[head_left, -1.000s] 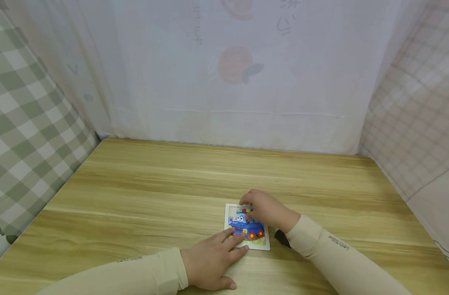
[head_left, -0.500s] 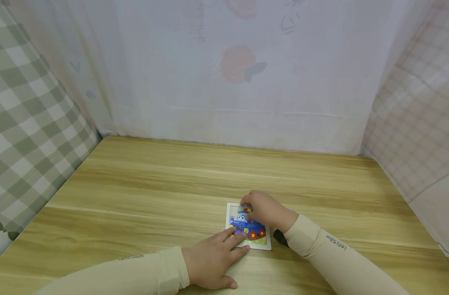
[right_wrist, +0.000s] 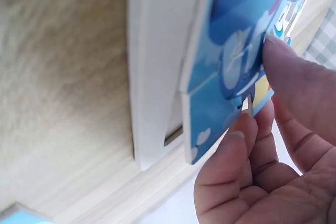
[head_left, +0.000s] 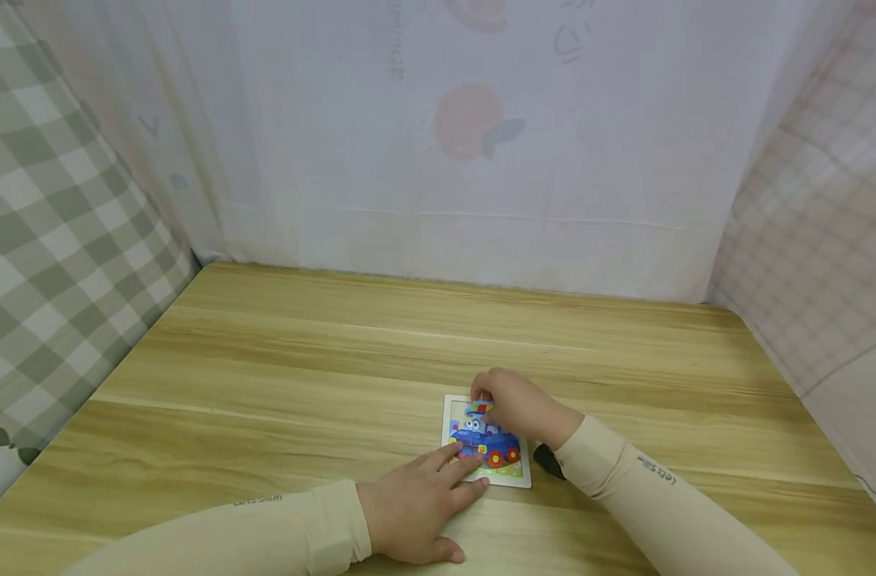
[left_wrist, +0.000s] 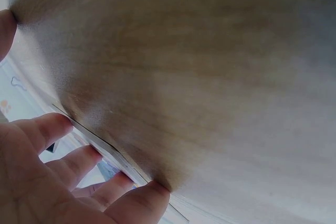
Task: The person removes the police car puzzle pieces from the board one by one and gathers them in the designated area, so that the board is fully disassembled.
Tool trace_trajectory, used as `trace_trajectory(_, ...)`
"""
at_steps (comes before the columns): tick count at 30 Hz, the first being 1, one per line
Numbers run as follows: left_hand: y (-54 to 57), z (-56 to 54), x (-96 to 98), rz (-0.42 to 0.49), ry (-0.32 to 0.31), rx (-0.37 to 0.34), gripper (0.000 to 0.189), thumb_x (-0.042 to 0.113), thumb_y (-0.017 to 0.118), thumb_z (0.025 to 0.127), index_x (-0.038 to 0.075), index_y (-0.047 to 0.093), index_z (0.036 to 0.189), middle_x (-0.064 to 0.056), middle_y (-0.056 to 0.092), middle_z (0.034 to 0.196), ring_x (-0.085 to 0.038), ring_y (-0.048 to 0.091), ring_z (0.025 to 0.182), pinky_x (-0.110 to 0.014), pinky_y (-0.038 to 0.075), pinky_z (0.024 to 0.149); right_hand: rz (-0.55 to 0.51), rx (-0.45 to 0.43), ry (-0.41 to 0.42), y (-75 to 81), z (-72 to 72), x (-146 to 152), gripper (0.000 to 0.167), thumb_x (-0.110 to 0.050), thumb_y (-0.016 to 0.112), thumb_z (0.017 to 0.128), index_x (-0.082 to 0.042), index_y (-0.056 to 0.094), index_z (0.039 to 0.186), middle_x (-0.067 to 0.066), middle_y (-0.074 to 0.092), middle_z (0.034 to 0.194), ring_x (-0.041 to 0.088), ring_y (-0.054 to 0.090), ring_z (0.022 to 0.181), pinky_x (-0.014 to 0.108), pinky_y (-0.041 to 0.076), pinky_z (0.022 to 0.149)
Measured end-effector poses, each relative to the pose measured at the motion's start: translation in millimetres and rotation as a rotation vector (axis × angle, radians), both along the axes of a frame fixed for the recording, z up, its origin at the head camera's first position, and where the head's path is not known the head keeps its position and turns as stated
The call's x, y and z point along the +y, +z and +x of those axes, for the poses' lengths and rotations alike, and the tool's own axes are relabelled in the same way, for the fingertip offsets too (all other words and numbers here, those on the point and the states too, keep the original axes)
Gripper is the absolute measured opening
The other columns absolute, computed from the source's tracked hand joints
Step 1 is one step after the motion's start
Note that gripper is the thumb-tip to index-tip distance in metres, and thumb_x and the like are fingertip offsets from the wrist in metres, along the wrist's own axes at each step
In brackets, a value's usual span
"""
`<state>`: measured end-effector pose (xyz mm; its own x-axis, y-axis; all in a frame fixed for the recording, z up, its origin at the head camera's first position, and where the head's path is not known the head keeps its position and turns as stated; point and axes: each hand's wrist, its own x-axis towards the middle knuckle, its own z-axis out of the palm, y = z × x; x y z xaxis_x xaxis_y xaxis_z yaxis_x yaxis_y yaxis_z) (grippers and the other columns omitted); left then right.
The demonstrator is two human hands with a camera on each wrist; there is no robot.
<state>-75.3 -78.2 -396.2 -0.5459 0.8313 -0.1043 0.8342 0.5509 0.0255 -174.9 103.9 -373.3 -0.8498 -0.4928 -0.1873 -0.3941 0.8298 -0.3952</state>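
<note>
A small jigsaw puzzle in a white frame (head_left: pixel 527 472) lies on the table, its picture a blue cartoon car with red wheels. My left hand (head_left: pixel 414 510) rests spread out, with several fingertips on the puzzle's near left part and the thumb on the table. At the far right corner my right hand (head_left: pixel 527 408) pinches a puzzle piece (right_wrist: pixel 202 124) between thumb and fingers. In the right wrist view this blue piece stands raised at the frame's edge, against neighbouring pieces. The hand hides part of that corner in the head view.
A black object (head_left: pixel 548 462) sits beside the right sleeve cuff. In the right wrist view, a light-blue flat thing (right_wrist: pixel 23 216) lies on the table, cut off by the image edge. Wood-grain table (head_left: pixel 301 360) surrounds the puzzle; printed cloth (head_left: pixel 337 160) hangs behind it.
The whole head view has shifted slightly. Both hands stay in nearly the same place on the puzzle; the right fingers differ very little.
</note>
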Motion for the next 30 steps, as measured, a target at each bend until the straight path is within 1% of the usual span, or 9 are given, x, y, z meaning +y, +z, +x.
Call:
trace_trajectory(3,0.3,-0.2,0.1,-0.001,-0.001,-0.003,0.072,0.063,0.053,0.088,0.020,0.044,0.146,-0.007,0.037,0.152,-0.033,0.036,0.137,-0.037,0.038,0.108,-0.009,-0.001,0.000,-0.3,-0.2,0.1,0.020,0.000,0.078,0.077,-0.009,0.064,0.089,0.000,0.054,0.081,0.016,0.050,0.077,0.034,0.048,0.076)
trace_trajectory(10,-0.3,-0.7,0.4,-0.005,-0.001,-0.011,0.072,0.063,0.053,0.088,0.020,0.044,0.145,-0.007,0.037,0.152,-0.034,0.036,0.137,-0.037,0.036,0.109,-0.010,0.029,0.013,-0.8,1.5,-0.1,0.020,0.001,0.078,0.077,-0.009,0.063,0.087,0.000,0.052,0.080,0.017,0.047,0.077,0.033,0.046,0.075)
trace_trajectory(16,-0.8,-0.8,0.5,-0.007,0.005,-0.021,0.073,0.063,0.053,0.088,0.020,0.044,0.146,-0.007,0.036,0.152,-0.033,0.035,0.137,-0.037,0.036,0.109,-0.039,0.001,0.019,-0.9,-0.7,1.7,0.022,0.003,0.077,0.076,-0.009,0.060,0.084,0.000,0.049,0.078,0.017,0.047,0.075,0.032,0.044,0.071)
trace_trajectory(21,-2.0,-0.1,0.3,0.001,0.004,0.004,0.073,0.063,0.055,0.087,0.020,0.045,0.145,-0.006,0.037,0.152,-0.033,0.037,0.136,-0.037,0.037,0.108,-0.069,-0.036,0.021,-1.6,-4.0,5.1,0.023,0.003,0.077,0.076,-0.009,0.060,0.085,0.000,0.048,0.076,0.016,0.046,0.073,0.030,0.042,0.067)
trace_trajectory(24,-2.6,0.2,0.5,0.003,0.003,0.013,0.073,0.064,0.055,0.087,0.020,0.045,0.145,-0.006,0.037,0.151,-0.033,0.038,0.136,-0.036,0.038,0.107,-0.063,-0.035,0.035,-1.4,-5.1,6.6,0.022,0.002,0.077,0.077,-0.009,0.059,0.084,0.000,0.048,0.075,0.016,0.046,0.071,0.029,0.042,0.065)
trace_trajectory(30,-2.7,-0.6,0.8,-0.005,0.006,-0.003,0.073,0.064,0.054,0.087,0.020,0.044,0.146,-0.006,0.036,0.152,-0.033,0.036,0.137,-0.037,0.037,0.108,-0.032,-0.029,0.051,0.8,-5.9,6.5,0.020,-0.001,0.077,0.079,-0.010,0.059,0.082,-0.001,0.051,0.075,0.015,0.047,0.071,0.029,0.044,0.067)
